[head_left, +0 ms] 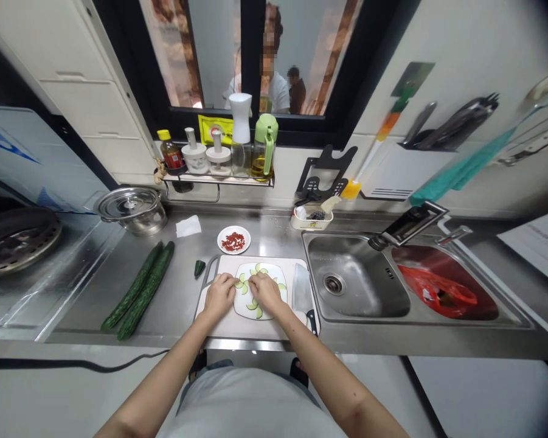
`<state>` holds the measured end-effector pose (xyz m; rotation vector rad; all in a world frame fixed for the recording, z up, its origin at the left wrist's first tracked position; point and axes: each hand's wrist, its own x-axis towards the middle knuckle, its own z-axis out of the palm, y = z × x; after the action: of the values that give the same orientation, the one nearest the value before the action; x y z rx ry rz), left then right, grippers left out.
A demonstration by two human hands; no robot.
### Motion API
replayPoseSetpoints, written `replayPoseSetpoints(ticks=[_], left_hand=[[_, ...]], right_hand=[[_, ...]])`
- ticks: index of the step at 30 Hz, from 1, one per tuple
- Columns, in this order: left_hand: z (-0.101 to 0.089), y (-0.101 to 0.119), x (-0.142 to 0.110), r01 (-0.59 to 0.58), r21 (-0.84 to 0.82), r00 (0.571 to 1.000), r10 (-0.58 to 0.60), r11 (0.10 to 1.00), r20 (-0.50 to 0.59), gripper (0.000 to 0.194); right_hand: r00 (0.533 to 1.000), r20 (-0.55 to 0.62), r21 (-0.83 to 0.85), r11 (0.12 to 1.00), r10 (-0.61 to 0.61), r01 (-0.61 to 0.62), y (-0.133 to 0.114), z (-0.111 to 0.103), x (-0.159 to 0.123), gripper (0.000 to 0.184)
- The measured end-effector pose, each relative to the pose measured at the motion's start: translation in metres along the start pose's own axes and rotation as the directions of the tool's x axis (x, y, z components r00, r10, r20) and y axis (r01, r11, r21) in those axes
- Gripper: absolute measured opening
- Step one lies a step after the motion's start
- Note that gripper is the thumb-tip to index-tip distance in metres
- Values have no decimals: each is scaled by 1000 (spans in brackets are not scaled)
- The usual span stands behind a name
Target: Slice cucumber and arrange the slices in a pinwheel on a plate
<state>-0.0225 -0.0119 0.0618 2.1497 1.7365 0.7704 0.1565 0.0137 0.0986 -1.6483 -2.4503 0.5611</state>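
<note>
A white square plate (pixel 242 309) lies on the cutting board (pixel 230 328), with thin green-edged cucumber slices (pixel 254 311) set out on it in small fans. My left hand (pixel 220 298) is at the plate's left edge, its fingers closed together at a cucumber slice. Over the middle of the plate, my right hand (pixel 266 293) has its fingers pinched together among the slices; what is between them is hidden. A kitchen knife (pixel 302 291) rests along the board's right side, its black handle toward me.
Two whole cucumbers (pixel 141 292) and a cucumber end (pixel 199 268) lie left of the board. Behind it stands a small dish of red bits (pixel 234 241). A double sink (pixel 356 277) holds a red bag (pixel 438 292). A lidded pot (pixel 134 210) stands back left.
</note>
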Motion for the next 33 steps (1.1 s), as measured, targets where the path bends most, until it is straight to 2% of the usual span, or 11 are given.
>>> replayPoseSetpoints(ticks=[4,9,13,17,20,22,25,33], left_hand=[[-2,3,-1,61,-94,992,-71,994,-109,29],[0,0,8,160,-200,954,-204,967,-220,26],[2,-12,34,224,-241,917,-287,944,-276,26],[2,-31,77,306,-222,878,-365,926,-310,28],[2,-46,110,353,-106,897,-368,930,-245,27],[2,-55,128,355,26,927,-348,935,-137,27],[3,-62,146,367,187,926,-376,911,13,26],[7,-64,165,335,224,923,-366,915,116,24]], right_hand=[[1000,-19,28,1000,-9,9,-5,-7,-4,23],[998,-49,100,995,32,-27,0,-13,-16,24],[992,-116,177,984,55,-34,10,-13,-31,23],[980,-160,207,975,115,-81,17,-13,-43,26],[973,-182,236,966,145,-100,21,-16,-46,30],[968,-198,245,964,155,-105,25,-17,-48,30],[961,-225,242,965,160,-104,31,-18,-49,30],[951,-262,318,945,164,-76,41,-16,-55,31]])
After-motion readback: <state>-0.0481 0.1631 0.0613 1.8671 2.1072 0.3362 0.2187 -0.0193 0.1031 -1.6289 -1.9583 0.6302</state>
